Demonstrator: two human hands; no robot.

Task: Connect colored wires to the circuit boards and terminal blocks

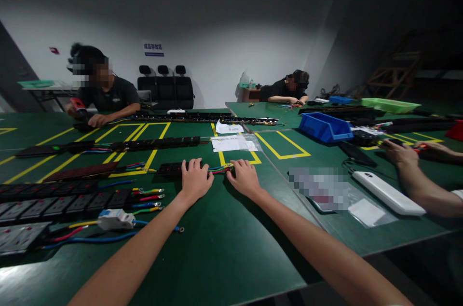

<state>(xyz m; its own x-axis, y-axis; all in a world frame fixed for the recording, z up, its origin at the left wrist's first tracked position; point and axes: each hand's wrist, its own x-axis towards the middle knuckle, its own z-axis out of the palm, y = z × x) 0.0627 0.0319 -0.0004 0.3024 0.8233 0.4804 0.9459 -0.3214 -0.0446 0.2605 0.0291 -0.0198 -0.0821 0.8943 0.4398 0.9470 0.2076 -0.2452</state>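
My left hand [195,180] lies over the right end of a short black socket block [170,169], its fingers curled round it. Red, blue and green-yellow wires [217,169] run out of the block to the right. At their tips my right hand [245,178] is closed, thumb and forefinger pinching the wire ends. Left of my forearm lie several black socket strips [68,204] with coloured leads ending in ring terminals [159,204]. A white and blue breaker [115,219] is wired into the nearest strip.
A blue bin [324,127], a white power bank [388,192] and a plastic bag [372,212] lie to the right, near a co-worker's hands [403,154]. Paper labels [231,142] sit ahead. Two more people work across the green table [231,248], one with a red power tool [78,107].
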